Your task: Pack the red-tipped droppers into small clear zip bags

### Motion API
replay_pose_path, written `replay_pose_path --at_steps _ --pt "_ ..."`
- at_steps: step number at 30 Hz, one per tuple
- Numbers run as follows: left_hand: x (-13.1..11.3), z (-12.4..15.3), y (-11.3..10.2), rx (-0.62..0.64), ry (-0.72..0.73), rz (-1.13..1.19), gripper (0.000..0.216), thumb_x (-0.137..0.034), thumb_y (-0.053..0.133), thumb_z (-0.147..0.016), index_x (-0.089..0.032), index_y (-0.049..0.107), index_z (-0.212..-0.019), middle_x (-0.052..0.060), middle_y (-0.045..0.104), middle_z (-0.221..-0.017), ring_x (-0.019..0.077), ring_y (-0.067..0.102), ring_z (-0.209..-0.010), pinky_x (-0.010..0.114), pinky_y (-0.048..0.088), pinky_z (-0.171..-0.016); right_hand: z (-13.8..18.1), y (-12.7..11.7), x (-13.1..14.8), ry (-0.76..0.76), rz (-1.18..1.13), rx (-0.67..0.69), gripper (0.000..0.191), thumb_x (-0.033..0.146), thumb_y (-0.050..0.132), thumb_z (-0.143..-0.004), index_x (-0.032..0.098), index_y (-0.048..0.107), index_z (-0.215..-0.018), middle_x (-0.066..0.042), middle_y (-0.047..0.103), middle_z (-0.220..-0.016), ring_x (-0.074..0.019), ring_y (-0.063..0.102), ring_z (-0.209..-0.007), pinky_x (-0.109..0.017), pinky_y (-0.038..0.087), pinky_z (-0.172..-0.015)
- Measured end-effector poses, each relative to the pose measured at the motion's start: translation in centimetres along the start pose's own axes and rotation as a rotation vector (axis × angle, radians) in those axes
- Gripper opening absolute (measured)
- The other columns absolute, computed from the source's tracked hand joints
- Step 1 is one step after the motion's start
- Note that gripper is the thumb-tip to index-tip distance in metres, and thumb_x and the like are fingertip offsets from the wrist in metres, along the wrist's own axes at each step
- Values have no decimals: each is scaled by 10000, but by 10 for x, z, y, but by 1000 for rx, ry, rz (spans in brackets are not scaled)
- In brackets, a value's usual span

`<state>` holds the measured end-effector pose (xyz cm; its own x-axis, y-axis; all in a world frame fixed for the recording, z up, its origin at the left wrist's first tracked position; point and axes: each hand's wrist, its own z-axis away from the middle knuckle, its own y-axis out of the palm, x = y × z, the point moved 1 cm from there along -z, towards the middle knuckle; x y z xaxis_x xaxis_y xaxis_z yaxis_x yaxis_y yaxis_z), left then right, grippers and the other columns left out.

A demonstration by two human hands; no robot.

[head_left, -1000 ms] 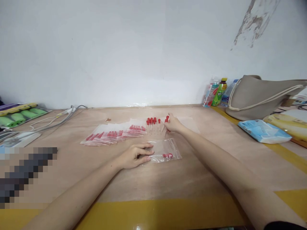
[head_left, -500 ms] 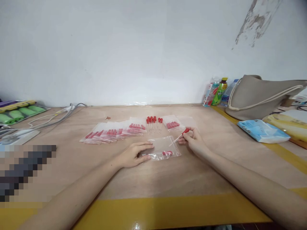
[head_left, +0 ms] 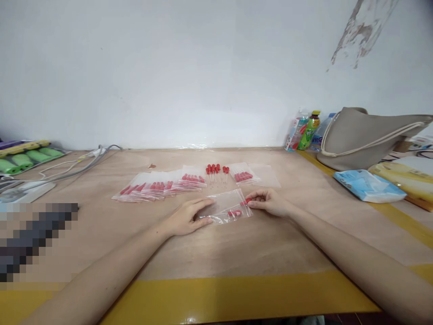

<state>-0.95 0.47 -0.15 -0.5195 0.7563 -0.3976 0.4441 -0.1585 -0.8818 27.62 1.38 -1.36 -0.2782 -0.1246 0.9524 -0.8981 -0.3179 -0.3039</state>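
A clear zip bag [head_left: 221, 205] lies flat on the table between my hands, with red-bulbed droppers [head_left: 234, 213] inside it. My left hand [head_left: 186, 217] rests on the bag's left end, thumb and fingers spread, holding nothing. At the bag's right-hand mouth, my right hand [head_left: 269, 203] pinches a dropper by its red bulb [head_left: 248, 201]; its thin clear stem points left into the bag, hard to make out. Behind, several loose droppers [head_left: 216, 170] lie side by side with their red bulbs toward the wall.
Overlapping filled zip bags [head_left: 158, 186] lie to the left, and further bags [head_left: 244, 175] behind my right hand. Bottles [head_left: 309, 131], a grey bag [head_left: 365, 135] and a blue packet [head_left: 368, 185] stand at right. Cables [head_left: 91, 158] and green rolls [head_left: 30, 160] are at far left.
My right hand has moved left and slightly down, bringing the dropper's stem from outside into the bag's mouth. My left hand has stayed on the bag.
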Motion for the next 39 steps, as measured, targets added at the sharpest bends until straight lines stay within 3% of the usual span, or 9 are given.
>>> replay_pose_path --at_steps 4,9,16,19,21,25,27,33,39 --pt "2 -1 1 0 2 1 470 -408 515 -839 -232 430 -1266 63 503 -1260 218 480 -1139 370 401 -949 -3 15 2 -18 54 36 300 399 687 -590 142 668 -744 26 568 -553 -68 449 -499 -193 339 -462" --pt "2 -1 1 -4 -2 13 453 -399 524 -835 -234 453 -1250 50 506 -1259 213 478 -1141 358 395 -957 -8 20 -10 -12 78 -92 271 378 703 -581 143 613 -682 46 519 -508 -74 446 -479 -192 325 -455" --pt "1 -2 1 10 8 18 443 -402 518 -838 -240 470 -1247 56 496 -1268 211 474 -1149 363 389 -965 -2 23 4 -218 219 84 207 261 506 -743 162 674 -815 -1 628 -722 -98 512 -614 -213 393 -584" --pt "4 -1 2 16 11 24 402 -394 515 -841 -253 509 -1218 55 469 -1294 213 472 -1155 364 387 -968 -3 18 9 -215 238 150 233 232 471 -746 167 674 -839 -11 653 -795 -112 546 -674 -229 420 -633" --pt "6 -1 3 23 12 30 376 -392 512 -844 -255 537 -1194 55 457 -1306 216 474 -1155 360 391 -966 -12 10 9 -162 245 81 216 238 491 -729 155 665 -826 -21 662 -803 -127 567 -702 -245 437 -656" --pt "8 0 3 39 25 17 365 -388 492 -857 -254 542 -1193 55 441 -1324 217 457 -1177 355 386 -977 -45 -2 14 -81 455 -280 142 223 536 -694 145 632 -764 -23 643 -707 -135 572 -666 -246 440 -642" --pt "8 0 3 50 48 -6 371 -380 478 -866 -260 520 -1215 51 425 -1338 215 438 -1196 359 374 -991 -67 1 19 -38 577 -361 147 208 541 -697 145 624 -801 -31 644 -723 -135 580 -686 -235 437 -650" --pt "7 1 0 85 95 -56 386 -365 448 -884 -261 472 -1255 38 384 -1368 213 392 -1234 371 331 -1030 -130 25 31 137 693 -425 247 195 572 -685 102 615 -909 -172 637 -920 -256 585 -896 -297 441 -706" --pt "5 2 -1 90 77 -34 381 -362 459 -882 -250 482 -1246 40 372 -1373 216 385 -1239 376 327 -1035 -156 32 34 252 612 -378 123 118 607 -615 104 633 -734 -159 634 -712 -272 617 -737 -293 445 -585"
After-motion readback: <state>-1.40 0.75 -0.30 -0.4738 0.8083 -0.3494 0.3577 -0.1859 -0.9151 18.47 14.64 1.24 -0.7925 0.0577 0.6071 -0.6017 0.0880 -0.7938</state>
